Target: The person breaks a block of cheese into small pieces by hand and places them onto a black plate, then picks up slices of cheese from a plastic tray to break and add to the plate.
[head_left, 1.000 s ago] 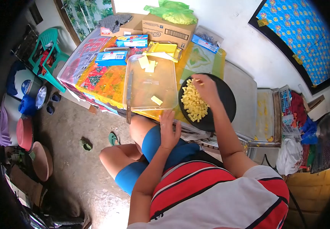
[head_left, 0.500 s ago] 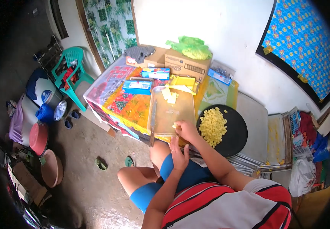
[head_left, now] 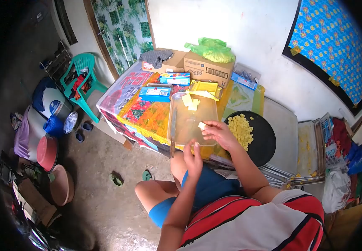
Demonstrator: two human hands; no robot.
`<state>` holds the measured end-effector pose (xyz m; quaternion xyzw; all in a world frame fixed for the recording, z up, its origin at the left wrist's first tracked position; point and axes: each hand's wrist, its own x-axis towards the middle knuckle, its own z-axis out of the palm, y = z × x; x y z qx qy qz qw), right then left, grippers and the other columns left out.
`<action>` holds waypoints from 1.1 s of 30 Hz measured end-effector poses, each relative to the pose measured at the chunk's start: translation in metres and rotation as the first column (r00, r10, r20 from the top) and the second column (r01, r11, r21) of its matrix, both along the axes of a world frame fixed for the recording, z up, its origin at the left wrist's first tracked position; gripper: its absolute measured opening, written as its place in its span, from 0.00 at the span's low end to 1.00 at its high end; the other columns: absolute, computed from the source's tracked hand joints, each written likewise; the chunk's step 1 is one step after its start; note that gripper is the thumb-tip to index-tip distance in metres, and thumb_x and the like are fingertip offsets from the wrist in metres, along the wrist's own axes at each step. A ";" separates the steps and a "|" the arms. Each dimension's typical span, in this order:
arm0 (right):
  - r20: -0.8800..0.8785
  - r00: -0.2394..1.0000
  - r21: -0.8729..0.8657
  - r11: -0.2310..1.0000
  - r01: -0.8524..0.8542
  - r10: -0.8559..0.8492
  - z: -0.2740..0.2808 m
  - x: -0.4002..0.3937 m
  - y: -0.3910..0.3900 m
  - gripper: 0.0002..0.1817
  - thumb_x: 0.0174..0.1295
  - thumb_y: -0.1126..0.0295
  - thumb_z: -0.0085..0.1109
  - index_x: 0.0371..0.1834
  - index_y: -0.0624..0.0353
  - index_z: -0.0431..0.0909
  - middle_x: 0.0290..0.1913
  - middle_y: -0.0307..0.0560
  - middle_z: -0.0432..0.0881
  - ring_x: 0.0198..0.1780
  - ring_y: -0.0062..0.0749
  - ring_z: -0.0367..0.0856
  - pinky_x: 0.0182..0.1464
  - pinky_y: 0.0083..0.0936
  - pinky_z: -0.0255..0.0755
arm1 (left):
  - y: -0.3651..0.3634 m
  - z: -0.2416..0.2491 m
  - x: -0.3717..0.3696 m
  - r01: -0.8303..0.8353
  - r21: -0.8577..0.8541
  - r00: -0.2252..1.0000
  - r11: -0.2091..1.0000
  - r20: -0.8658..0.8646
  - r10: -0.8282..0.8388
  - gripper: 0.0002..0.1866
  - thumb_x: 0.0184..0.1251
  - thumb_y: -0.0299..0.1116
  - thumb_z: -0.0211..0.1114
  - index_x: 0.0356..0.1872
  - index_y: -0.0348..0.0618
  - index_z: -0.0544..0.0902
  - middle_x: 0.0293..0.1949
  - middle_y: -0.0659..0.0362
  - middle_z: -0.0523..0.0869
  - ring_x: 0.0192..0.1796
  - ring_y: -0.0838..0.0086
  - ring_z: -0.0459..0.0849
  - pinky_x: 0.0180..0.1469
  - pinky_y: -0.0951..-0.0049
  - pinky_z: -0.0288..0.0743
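Between the fingertips of my right hand [head_left: 217, 134] is a small pale yellow piece of cheese [head_left: 202, 125], held above the near right part of a clear plastic tray [head_left: 189, 125]. My left hand [head_left: 194, 161] is raised at the tray's near edge, fingers loosely apart, with nothing clearly visible in it. A knife [head_left: 173, 131] lies along the tray's left side, its handle over the near edge. Flat cheese slices [head_left: 192, 104] rest at the tray's far end. Right of my right hand, many cheese cubes [head_left: 240, 130] are heaped on a round black pan [head_left: 265, 140].
Blue boxes [head_left: 155, 94] and yellow wrappers [head_left: 204, 88] sit behind the tray. Farther back are a cardboard box [head_left: 208, 69] and a green plastic bag [head_left: 210, 49]. Stacked metal trays [head_left: 279, 121] stand at right, a green chair [head_left: 84, 85] at left.
My right hand has lifted from the tray's near right corner, bringing the cheese piece up into sight. My left hand's fingers have curled slightly. The whole view has shifted a little.
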<state>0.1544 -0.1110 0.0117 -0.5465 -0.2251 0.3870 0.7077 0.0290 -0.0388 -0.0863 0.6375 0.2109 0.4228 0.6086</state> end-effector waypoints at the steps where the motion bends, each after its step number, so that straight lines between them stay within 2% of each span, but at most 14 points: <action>1: 0.079 0.997 -0.008 1.000 -0.014 0.015 0.008 -0.003 -0.002 0.18 0.65 0.68 0.58 0.55 0.65 0.74 0.47 0.43 0.81 0.45 0.24 0.81 0.45 0.23 0.77 | 0.006 0.014 0.002 0.043 -0.075 0.998 0.996 0.038 -0.040 0.17 0.73 0.35 0.54 0.53 0.32 0.74 0.49 0.52 0.80 0.54 0.68 0.76 0.60 0.66 0.67; 3: 0.236 0.971 -0.025 0.999 -0.040 0.045 0.024 -0.008 -0.006 0.20 0.64 0.69 0.59 0.57 0.66 0.74 0.49 0.43 0.81 0.46 0.22 0.80 0.43 0.21 0.77 | 0.016 0.061 0.001 0.137 -0.218 0.986 0.966 0.124 -0.111 0.16 0.73 0.37 0.55 0.50 0.34 0.77 0.43 0.57 0.82 0.48 0.75 0.79 0.56 0.70 0.71; 6: 0.293 0.954 0.005 0.998 -0.066 0.062 0.044 -0.015 -0.013 0.17 0.63 0.70 0.60 0.54 0.65 0.76 0.47 0.41 0.82 0.45 0.20 0.79 0.42 0.20 0.76 | 0.023 0.099 -0.001 0.317 -0.272 0.940 0.909 0.215 -0.264 0.13 0.72 0.37 0.58 0.46 0.36 0.79 0.38 0.58 0.84 0.42 0.77 0.80 0.53 0.72 0.73; 9: 0.339 0.941 0.047 0.999 -0.025 0.007 0.055 -0.022 -0.018 0.15 0.62 0.71 0.61 0.51 0.64 0.78 0.45 0.40 0.82 0.43 0.19 0.79 0.42 0.20 0.74 | 0.018 0.120 -0.001 0.368 -0.272 0.917 0.889 0.266 -0.298 0.11 0.71 0.35 0.60 0.44 0.37 0.80 0.36 0.60 0.84 0.39 0.79 0.81 0.49 0.75 0.75; 13: 0.256 0.966 0.130 0.991 -0.006 -0.027 0.053 -0.024 -0.020 0.13 0.61 0.72 0.62 0.48 0.63 0.78 0.41 0.40 0.82 0.41 0.19 0.78 0.42 0.19 0.72 | 0.014 0.123 -0.003 0.381 -0.289 0.905 0.878 0.310 -0.291 0.09 0.70 0.31 0.60 0.43 0.36 0.80 0.37 0.61 0.83 0.38 0.82 0.78 0.45 0.81 0.73; 16: 0.094 0.992 0.189 0.976 -0.107 0.090 0.053 -0.028 -0.022 0.14 0.59 0.73 0.63 0.48 0.62 0.77 0.40 0.40 0.81 0.41 0.20 0.79 0.44 0.19 0.73 | 0.012 0.120 -0.007 0.362 -0.337 0.908 0.869 0.339 -0.247 0.09 0.69 0.31 0.61 0.42 0.35 0.81 0.34 0.62 0.84 0.36 0.82 0.78 0.44 0.81 0.73; 21: 0.185 0.979 0.130 0.986 -0.107 0.082 0.055 -0.035 -0.022 0.18 0.59 0.77 0.62 0.53 0.64 0.74 0.40 0.41 0.80 0.42 0.21 0.79 0.47 0.20 0.74 | 0.008 0.133 -0.022 0.448 -0.429 0.872 0.784 0.403 -0.277 0.10 0.69 0.32 0.62 0.42 0.35 0.82 0.32 0.61 0.84 0.34 0.82 0.80 0.42 0.79 0.76; 24: 0.211 0.974 0.135 0.984 -0.117 0.087 0.057 -0.037 -0.023 0.18 0.59 0.78 0.61 0.54 0.65 0.74 0.41 0.42 0.80 0.42 0.22 0.80 0.46 0.20 0.75 | 0.008 0.127 -0.022 0.400 -0.381 0.895 0.834 0.359 -0.266 0.09 0.70 0.32 0.60 0.41 0.36 0.81 0.31 0.57 0.85 0.33 0.76 0.84 0.39 0.73 0.83; 27: 0.175 0.979 0.116 0.985 -0.129 0.108 0.062 -0.041 -0.024 0.18 0.60 0.76 0.61 0.54 0.65 0.74 0.42 0.43 0.81 0.43 0.23 0.80 0.45 0.20 0.76 | 0.009 0.123 -0.022 0.378 -0.332 0.900 0.864 0.349 -0.260 0.10 0.69 0.31 0.61 0.42 0.34 0.81 0.32 0.56 0.85 0.32 0.76 0.84 0.38 0.73 0.83; 30: 0.162 0.980 0.107 0.986 -0.131 0.113 0.060 -0.041 -0.024 0.17 0.61 0.74 0.62 0.53 0.65 0.74 0.43 0.44 0.82 0.43 0.23 0.81 0.44 0.20 0.76 | 0.009 0.128 -0.027 0.403 -0.366 0.898 0.839 0.332 -0.287 0.10 0.69 0.31 0.61 0.43 0.33 0.82 0.33 0.59 0.85 0.34 0.81 0.82 0.39 0.79 0.79; 33: 0.168 0.979 0.114 0.985 -0.131 0.111 0.057 -0.039 -0.024 0.17 0.61 0.73 0.62 0.53 0.66 0.75 0.44 0.44 0.82 0.43 0.23 0.81 0.43 0.20 0.77 | 0.008 0.128 -0.026 0.417 -0.385 0.895 0.823 0.333 -0.298 0.10 0.69 0.31 0.61 0.43 0.33 0.82 0.33 0.59 0.85 0.34 0.80 0.82 0.38 0.79 0.80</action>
